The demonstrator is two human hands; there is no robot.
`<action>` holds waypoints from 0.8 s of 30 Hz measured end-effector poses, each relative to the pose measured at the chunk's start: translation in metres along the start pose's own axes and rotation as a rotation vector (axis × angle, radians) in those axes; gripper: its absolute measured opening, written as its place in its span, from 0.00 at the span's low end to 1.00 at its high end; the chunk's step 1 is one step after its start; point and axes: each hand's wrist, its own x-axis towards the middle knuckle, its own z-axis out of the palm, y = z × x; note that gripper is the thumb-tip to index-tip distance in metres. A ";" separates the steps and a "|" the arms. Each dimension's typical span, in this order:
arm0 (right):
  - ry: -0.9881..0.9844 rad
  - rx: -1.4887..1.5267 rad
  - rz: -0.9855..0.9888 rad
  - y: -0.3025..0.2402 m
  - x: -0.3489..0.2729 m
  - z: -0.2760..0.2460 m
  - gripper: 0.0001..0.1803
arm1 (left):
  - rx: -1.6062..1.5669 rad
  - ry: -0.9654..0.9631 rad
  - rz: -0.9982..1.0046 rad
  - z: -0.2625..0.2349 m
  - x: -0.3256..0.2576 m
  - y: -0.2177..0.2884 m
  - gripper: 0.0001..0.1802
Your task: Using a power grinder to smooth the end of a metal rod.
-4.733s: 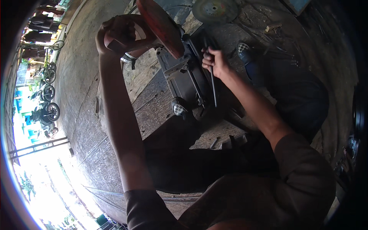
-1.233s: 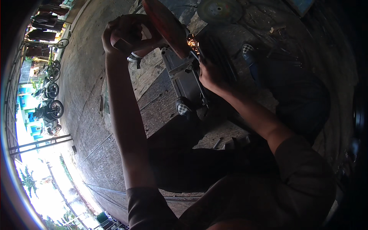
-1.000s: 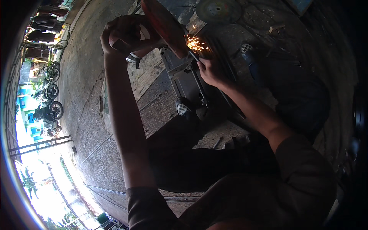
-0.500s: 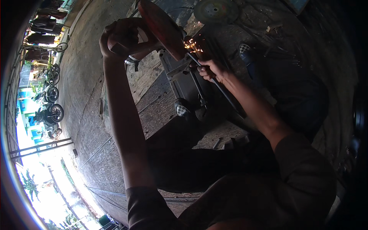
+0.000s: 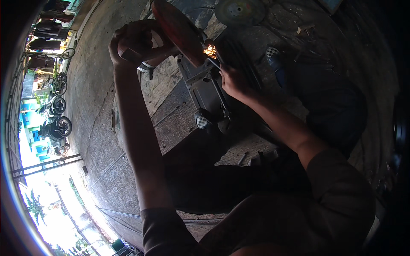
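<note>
Your left hand point(image 5: 136, 42) is raised up top, fingers clenched round the handle of the chop saw point(image 5: 204, 87). Handle itself is mostly hidden under the hand, so can't tell its shape. Red blade guard point(image 5: 177, 32) sits just right of that hand, tilted, running diag. from top centre down to the cut. Orange sparks point(image 5: 209, 51) at the guard's lower edge, right where the thin metal rod point(image 5: 216, 64) meets it.

Your right hand point(image 5: 232, 81) is just below/right of the sparks, fingers closed on the rod, rod end pointing up-left into the guard. Past the hand the rod is lost in shadow. Hand is over the saw's grey base, close to the vise area; contact w/ the base can't be told.

Saw base stands on the concrete floor point(image 5: 98, 128), between your two forearms. Checkered round knob point(image 5: 202, 121) at the base's near end.

Round cutting disc point(image 5: 240, 7) lies flat on the floor at top, well apart from the saw. Checkered shoe point(image 5: 273, 57) right of the saw, near your right hand, w/ dark trouser leg beyond it. Parked motorbikes point(image 5: 57, 126) far left, outside in daylight. Your lap and knees dark in the lower frame, detail not readable.
</note>
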 end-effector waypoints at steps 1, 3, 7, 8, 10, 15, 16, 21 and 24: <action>-0.030 0.030 0.034 0.002 0.001 -0.002 0.07 | -0.528 -0.026 -0.138 0.004 0.002 0.003 0.36; -0.030 0.030 0.028 0.003 0.003 -0.005 0.07 | -0.007 -0.008 -0.002 0.011 0.002 0.009 0.36; -0.092 0.041 0.028 0.001 0.005 -0.008 0.04 | 0.496 0.041 0.162 0.012 -0.002 0.016 0.36; -0.093 0.043 0.029 0.001 0.006 -0.008 0.04 | 0.497 0.041 0.160 0.012 -0.003 0.017 0.36; -0.175 0.115 0.061 0.002 0.009 -0.008 0.06 | 0.486 0.063 0.142 0.012 -0.006 0.018 0.37; -0.117 0.331 0.197 0.029 0.006 0.005 0.12 | 0.147 0.026 0.088 0.010 0.002 0.012 0.38; -0.155 0.371 0.244 0.024 0.008 0.001 0.13 | 0.120 0.009 0.067 0.008 0.000 0.011 0.38; -0.451 0.542 0.576 0.006 0.023 -0.021 0.15 | 0.267 0.009 0.113 0.007 -0.006 0.013 0.38; -0.494 0.757 0.769 0.009 0.025 -0.027 0.15 | 0.433 0.022 0.129 0.018 -0.002 0.022 0.38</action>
